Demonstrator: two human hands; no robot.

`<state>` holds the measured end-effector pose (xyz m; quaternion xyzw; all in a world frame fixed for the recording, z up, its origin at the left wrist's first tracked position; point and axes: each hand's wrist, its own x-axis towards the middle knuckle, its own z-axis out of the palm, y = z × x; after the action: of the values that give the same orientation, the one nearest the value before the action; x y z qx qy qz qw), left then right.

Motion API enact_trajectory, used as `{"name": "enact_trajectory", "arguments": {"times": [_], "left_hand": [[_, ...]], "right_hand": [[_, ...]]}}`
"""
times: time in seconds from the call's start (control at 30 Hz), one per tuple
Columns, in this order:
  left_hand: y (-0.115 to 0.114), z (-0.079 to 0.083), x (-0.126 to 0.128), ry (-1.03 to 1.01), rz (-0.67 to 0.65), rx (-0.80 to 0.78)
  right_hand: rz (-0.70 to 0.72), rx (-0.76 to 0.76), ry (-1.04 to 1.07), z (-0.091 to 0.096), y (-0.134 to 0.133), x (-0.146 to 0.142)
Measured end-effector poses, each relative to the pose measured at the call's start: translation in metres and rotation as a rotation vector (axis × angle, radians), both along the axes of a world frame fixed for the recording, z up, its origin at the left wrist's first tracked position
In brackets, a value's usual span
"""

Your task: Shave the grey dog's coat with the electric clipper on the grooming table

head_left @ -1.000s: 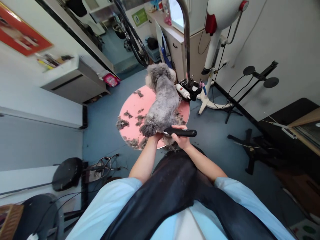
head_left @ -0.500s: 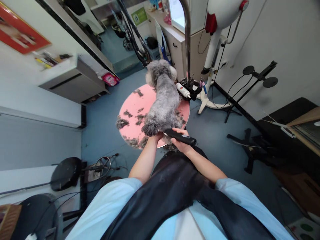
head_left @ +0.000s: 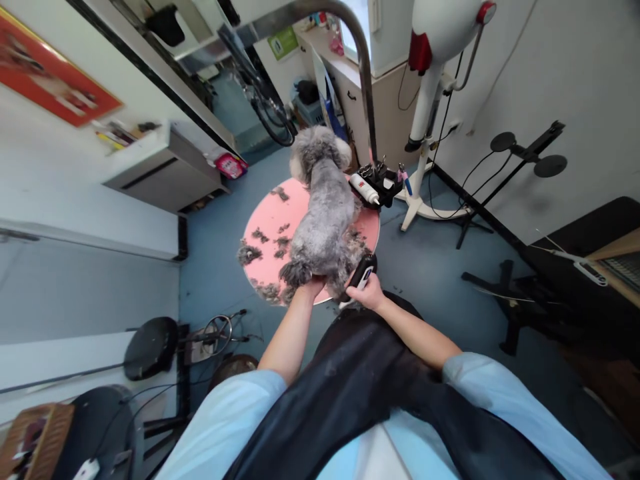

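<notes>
A grey dog (head_left: 327,207) stands on a round pink table (head_left: 267,213), its head away from me and its rear toward me. In my right hand (head_left: 369,292) is a black hair clipper (head_left: 363,272), tilted with its light blade end pointing down beside the dog's right hind leg. Whether the blade touches the fur I cannot tell. My left hand (head_left: 314,285) reaches under the dog's rear, below the tail (head_left: 295,272); its fingers are hidden by the fur. Clumps of cut grey hair (head_left: 249,253) lie scattered over the table.
A curved metal grooming arm (head_left: 367,87) rises at the table's far right. By its base, a black tool tray (head_left: 383,183) holds scissors and a white bottle (head_left: 365,189). A white stand dryer (head_left: 425,133) stands behind. A black stool (head_left: 151,348) is at left.
My right hand has turned the clipper from nearly level at the dog's rear to blade-down beside its right hind leg. My left hand stays under the rear. The view has shifted slightly.
</notes>
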<state>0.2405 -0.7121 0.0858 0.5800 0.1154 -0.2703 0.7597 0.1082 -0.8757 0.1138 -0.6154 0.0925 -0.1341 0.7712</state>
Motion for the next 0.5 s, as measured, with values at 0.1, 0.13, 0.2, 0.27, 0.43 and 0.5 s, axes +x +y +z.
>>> {"name": "enact_trajectory", "arguments": {"times": [0.1, 0.13, 0.2, 0.27, 0.43, 0.5], "left_hand": [[0.013, 0.025, -0.043, -0.070, -0.074, 0.183], [0.016, 0.037, -0.058, -0.090, -0.120, 0.235], [0.010, 0.064, -0.080, -0.353, -0.373, 0.458], [-0.011, 0.091, -0.082, -0.744, -0.667, 0.713], [-0.087, 0.113, -0.033, -1.084, -1.146, 1.499], [-0.104, 0.099, -0.025, -0.993, -1.355, 1.616]], "right_hand": [[-0.211, 0.087, 0.120, -0.013, -0.037, -0.008], [-0.291, 0.110, 0.129, -0.018, -0.051, -0.011], [-0.397, 0.152, 0.141, -0.028, -0.076, -0.013], [-0.448, 0.196, 0.162, -0.036, -0.093, -0.012], [-0.398, 0.341, 0.183, -0.051, -0.099, 0.002], [-0.341, 0.437, 0.182, -0.054, -0.096, 0.007]]}}
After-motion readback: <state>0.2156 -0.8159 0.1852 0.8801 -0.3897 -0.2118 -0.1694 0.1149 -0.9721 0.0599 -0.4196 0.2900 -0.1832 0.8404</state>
